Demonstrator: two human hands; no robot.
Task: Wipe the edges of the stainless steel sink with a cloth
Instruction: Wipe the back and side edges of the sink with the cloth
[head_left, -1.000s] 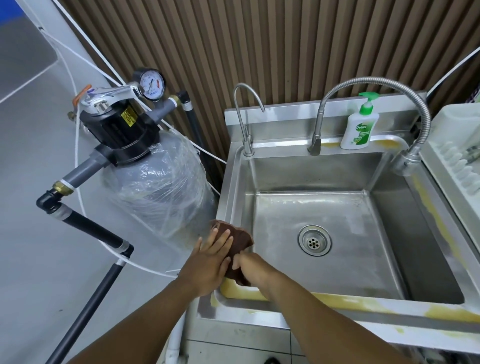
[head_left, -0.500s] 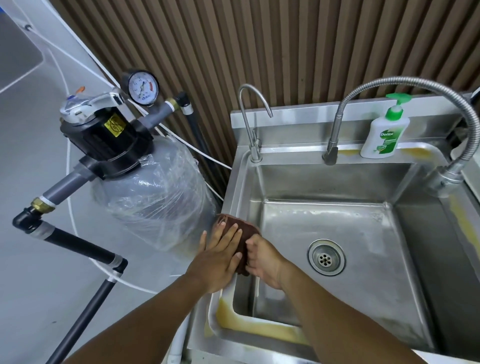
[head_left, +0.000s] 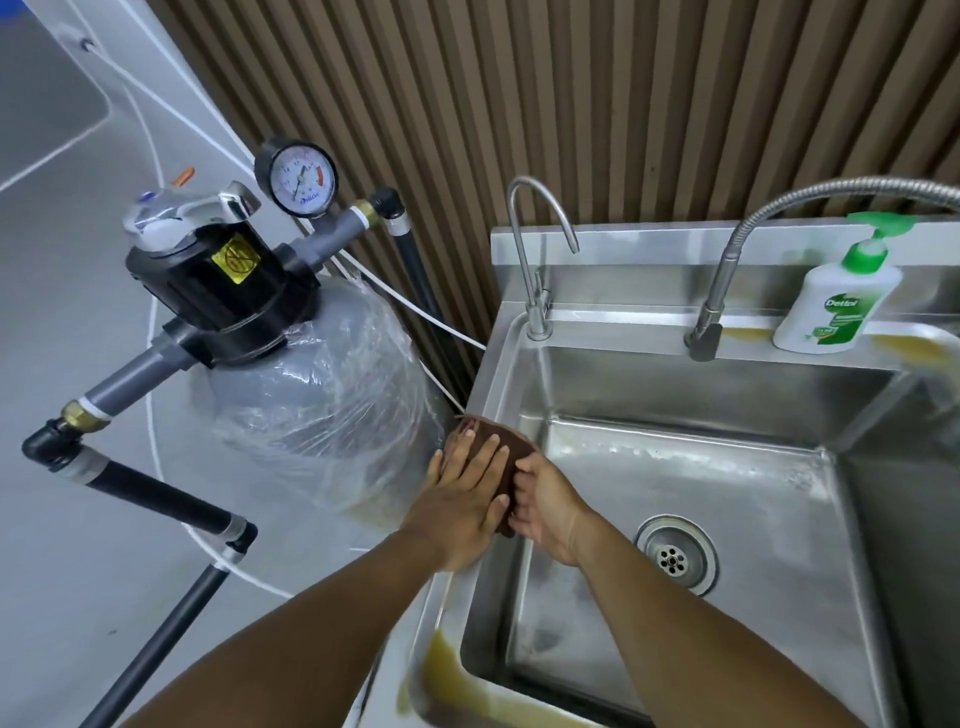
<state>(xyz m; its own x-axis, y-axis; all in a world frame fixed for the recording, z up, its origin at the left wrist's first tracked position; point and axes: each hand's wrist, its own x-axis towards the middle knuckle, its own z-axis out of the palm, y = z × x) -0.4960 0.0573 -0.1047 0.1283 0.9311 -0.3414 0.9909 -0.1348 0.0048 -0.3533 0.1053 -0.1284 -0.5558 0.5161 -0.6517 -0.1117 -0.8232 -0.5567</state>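
A brown cloth (head_left: 500, 445) is draped over the left rim of the stainless steel sink (head_left: 496, 364), about halfway along it. My left hand (head_left: 462, 499) lies flat on the cloth from the outer side, fingers spread. My right hand (head_left: 545, 506) grips the cloth's inner part from inside the basin. Yellow-brown grime (head_left: 447, 670) streaks the rim at the near left corner and the back ledge (head_left: 914, 348) at the right.
A slim gooseneck tap (head_left: 535, 270) and a flexible-hose tap (head_left: 727, 280) stand on the back ledge, with a soap pump bottle (head_left: 836, 301) beside them. The drain (head_left: 675, 553) sits in the basin floor. A plastic-wrapped filter tank (head_left: 311, 395) with gauge and pipes stands left of the sink.
Both hands have slid the cloth from near the front left corner farther back along the left rim. The camera has moved closer and to the left.
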